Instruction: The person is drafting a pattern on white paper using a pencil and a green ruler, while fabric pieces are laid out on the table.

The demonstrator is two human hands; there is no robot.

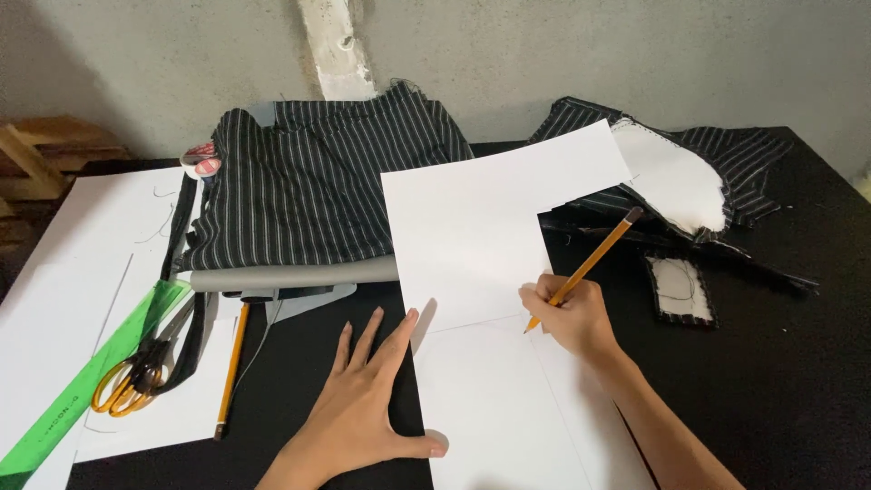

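Blk table (817,363) w/ paper (481,227), fabric (318,181)

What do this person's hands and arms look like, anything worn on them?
Both are bare: the left hand and right hand show no gloves, rings, watch or bracelets. No sleeves reach the visible forearms. Fingernails look short and unpainted.

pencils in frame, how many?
2. One pencil in the right hand, tip on the white paper. Another lies left, beside the scissors. Fabric might hide more.
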